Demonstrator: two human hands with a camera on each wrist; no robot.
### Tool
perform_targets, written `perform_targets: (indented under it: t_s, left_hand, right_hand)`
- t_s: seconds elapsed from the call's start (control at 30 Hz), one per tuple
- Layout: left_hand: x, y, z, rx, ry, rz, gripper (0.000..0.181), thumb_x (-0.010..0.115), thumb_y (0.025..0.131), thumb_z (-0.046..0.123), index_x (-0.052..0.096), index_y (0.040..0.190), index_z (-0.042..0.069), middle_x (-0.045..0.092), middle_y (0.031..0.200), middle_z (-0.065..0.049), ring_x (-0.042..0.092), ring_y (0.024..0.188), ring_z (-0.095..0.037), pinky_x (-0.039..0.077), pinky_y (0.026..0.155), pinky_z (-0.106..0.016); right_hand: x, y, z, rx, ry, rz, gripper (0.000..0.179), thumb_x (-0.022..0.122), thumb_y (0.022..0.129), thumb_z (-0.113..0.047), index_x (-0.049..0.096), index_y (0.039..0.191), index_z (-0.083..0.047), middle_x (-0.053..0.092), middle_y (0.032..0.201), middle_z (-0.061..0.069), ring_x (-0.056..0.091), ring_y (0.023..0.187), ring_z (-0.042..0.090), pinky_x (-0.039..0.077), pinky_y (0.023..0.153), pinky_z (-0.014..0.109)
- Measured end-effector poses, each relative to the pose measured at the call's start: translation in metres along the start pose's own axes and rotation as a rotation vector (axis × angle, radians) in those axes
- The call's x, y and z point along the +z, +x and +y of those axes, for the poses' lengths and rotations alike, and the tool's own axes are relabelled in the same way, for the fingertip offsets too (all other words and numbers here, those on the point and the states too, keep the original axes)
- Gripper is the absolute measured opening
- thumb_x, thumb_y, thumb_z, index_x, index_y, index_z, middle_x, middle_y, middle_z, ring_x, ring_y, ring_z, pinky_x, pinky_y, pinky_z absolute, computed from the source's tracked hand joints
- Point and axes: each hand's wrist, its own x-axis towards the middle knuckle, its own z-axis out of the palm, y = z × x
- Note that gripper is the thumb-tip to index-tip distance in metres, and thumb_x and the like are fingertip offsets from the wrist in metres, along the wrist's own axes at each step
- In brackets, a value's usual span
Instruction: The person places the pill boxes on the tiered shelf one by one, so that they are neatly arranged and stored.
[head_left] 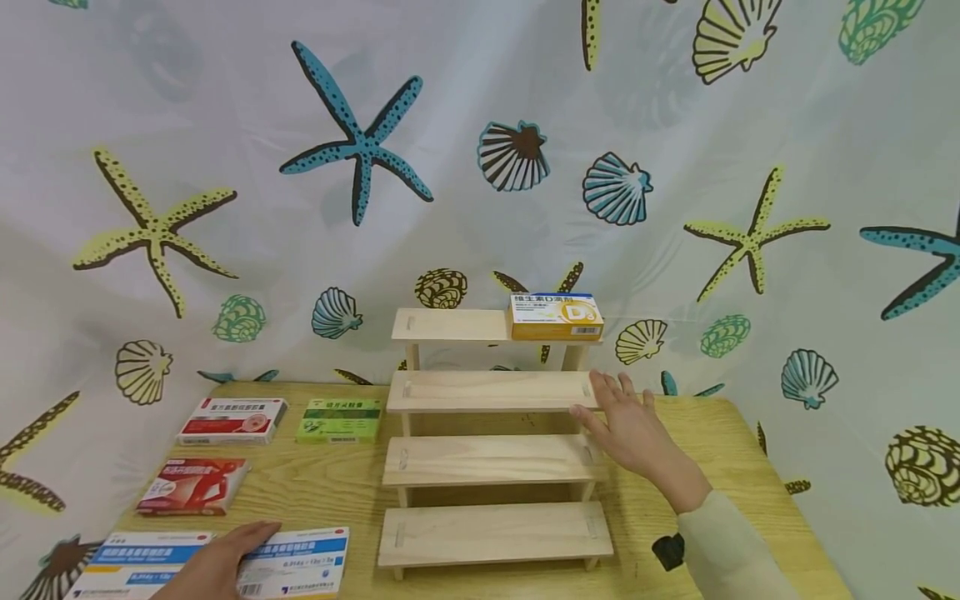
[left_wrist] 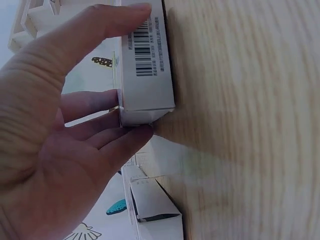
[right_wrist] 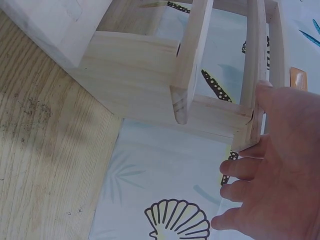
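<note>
My left hand (head_left: 217,567) is at the left end of a white-and-blue medicine box (head_left: 300,562) on the table. In the left wrist view the thumb lies on the box's barcode side (left_wrist: 145,65), with fingers around the opposite edge. Another white-and-blue box (head_left: 142,554) lies to its left, partly covered by the hand. My right hand (head_left: 630,425) is at the right end of a four-tier wooden shelf (head_left: 491,462), its thumb touching the second tier from the top. Its fingers extend fairly straight past the board's end (right_wrist: 247,137).
An orange-and-white vitamin D box (head_left: 555,317) sits on the top tier's right side. Left of the shelf lie a green box (head_left: 340,420), a red-and-white box (head_left: 232,420) and a red box (head_left: 192,486). A patterned curtain (head_left: 465,242) hangs behind the wooden table (head_left: 315,492).
</note>
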Motion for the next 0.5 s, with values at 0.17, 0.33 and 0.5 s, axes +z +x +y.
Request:
perform_targets:
  t_s: [0.17, 0.33, 0.5]
  left_hand:
    - [-0.005, -0.003, 0.004, -0.029, 0.043, 0.063, 0.119, 0.09, 0.065, 0.071, 0.051, 0.152, -0.001, 0.054, 0.144, -0.031, 0.058, 0.121, -0.048, 0.046, 0.1, -0.075]
    - [-0.017, -0.007, 0.009, -0.06, 0.04, 0.111, 0.123, 0.086, 0.063, 0.077, 0.048, 0.156, 0.007, 0.047, 0.149, -0.035, 0.056, 0.117, -0.048, 0.046, 0.097, -0.078]
    - [-0.035, -0.016, 0.015, 0.042, 0.097, 0.256, 0.114, 0.083, 0.072, 0.075, 0.048, 0.155, 0.006, 0.047, 0.152, -0.033, 0.056, 0.118, -0.049, 0.05, 0.09, -0.077]
  right_hand:
    - [-0.001, 0.0, 0.0, -0.001, 0.002, 0.0, 0.079, 0.045, 0.111, -0.051, 0.025, 0.165, 0.004, 0.033, 0.165, 0.033, 0.018, 0.157, 0.056, 0.014, 0.119, 0.082]
    - [-0.001, -0.001, 0.0, 0.0, 0.005, 0.0, 0.079, 0.045, 0.111, -0.051, 0.024, 0.165, 0.004, 0.033, 0.165, 0.034, 0.017, 0.157, 0.056, 0.014, 0.12, 0.081]
    - [0.0, -0.001, 0.0, 0.0, 0.017, -0.001, 0.079, 0.046, 0.111, -0.05, 0.024, 0.165, 0.004, 0.032, 0.165, 0.034, 0.017, 0.158, 0.056, 0.013, 0.121, 0.079]
